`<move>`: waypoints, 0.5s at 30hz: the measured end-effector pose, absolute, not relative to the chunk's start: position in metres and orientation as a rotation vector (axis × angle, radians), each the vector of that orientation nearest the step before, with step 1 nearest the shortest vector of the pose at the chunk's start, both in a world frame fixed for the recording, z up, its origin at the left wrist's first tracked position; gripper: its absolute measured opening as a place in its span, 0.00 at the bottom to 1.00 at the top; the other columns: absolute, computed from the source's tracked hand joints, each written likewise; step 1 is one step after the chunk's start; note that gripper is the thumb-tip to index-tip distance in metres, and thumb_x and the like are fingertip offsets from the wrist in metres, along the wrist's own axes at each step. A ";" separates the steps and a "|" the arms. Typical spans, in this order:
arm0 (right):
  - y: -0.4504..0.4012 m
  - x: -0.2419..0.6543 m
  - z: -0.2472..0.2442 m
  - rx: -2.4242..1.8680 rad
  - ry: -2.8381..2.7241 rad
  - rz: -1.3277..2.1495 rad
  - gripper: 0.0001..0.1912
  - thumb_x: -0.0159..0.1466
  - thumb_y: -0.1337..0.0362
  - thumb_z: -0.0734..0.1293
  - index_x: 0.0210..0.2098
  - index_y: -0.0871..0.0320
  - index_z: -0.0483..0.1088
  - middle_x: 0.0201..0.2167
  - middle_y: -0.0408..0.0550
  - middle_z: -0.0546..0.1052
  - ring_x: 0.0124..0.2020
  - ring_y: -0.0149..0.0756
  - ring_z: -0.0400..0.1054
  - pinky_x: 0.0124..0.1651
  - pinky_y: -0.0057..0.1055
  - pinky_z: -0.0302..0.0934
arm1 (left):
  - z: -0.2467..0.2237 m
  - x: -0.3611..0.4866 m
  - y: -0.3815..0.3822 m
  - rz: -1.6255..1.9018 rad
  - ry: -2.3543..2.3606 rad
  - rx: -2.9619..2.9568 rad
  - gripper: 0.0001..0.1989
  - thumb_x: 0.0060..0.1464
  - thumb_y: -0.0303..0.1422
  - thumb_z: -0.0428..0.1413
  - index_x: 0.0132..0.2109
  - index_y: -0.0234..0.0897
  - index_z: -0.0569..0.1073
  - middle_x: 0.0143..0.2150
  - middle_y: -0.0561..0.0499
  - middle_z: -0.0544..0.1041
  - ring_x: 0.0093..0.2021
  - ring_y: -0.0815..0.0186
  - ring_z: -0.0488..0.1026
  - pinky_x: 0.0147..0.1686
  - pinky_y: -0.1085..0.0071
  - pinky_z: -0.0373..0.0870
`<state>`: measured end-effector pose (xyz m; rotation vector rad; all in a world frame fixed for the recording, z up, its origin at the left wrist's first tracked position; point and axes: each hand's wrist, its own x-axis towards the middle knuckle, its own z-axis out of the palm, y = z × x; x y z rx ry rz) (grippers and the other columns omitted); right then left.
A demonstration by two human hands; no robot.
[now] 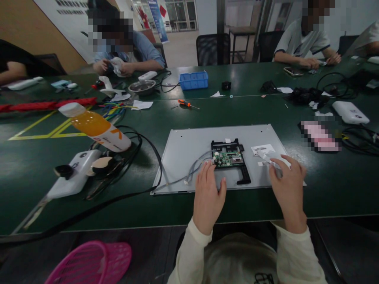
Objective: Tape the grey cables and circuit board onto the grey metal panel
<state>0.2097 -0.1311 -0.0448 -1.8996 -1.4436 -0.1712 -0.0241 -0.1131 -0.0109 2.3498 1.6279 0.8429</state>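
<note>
A flat light-grey panel (180,157) lies on the green table in front of me. On it sits a black bracket (244,175) holding a green circuit board (226,159). Grey cables (194,167) run from the board's left side across the panel. My left hand (208,197) is at the lower left of the board, its fingers stretched and thumb apart, with the fingertips by the cable ends. Over the panel's right part, my right hand (287,185) pinches a thin whitish strip (268,158) beside a white label (260,149). The strip's exact kind is unclear.
Left of the panel are an orange drink bottle (97,128), a white power bank (75,173) and a black strap (118,199). Beyond it lie an orange-handled screwdriver (185,103) and a blue basket (194,81). A pink phone (319,136) lies right. Other people sit opposite.
</note>
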 end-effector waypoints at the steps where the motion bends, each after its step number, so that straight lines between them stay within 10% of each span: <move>1: -0.131 0.210 -0.045 -1.888 -1.448 -0.175 0.16 0.65 0.59 0.60 0.46 0.59 0.74 0.52 0.60 0.68 0.56 0.53 0.58 0.57 0.56 0.52 | -0.012 -0.023 -0.113 0.837 1.623 2.350 0.19 0.63 0.31 0.49 0.59 0.32 0.60 0.64 0.37 0.63 0.67 0.56 0.56 0.63 0.52 0.59; 15: -0.129 0.213 -0.051 -1.856 -1.465 -0.136 0.14 0.65 0.60 0.62 0.45 0.59 0.73 0.49 0.57 0.72 0.54 0.47 0.63 0.59 0.50 0.56 | -0.023 -0.020 -0.118 0.819 1.636 2.306 0.29 0.63 0.30 0.49 0.67 0.32 0.48 0.65 0.37 0.62 0.66 0.56 0.59 0.65 0.52 0.54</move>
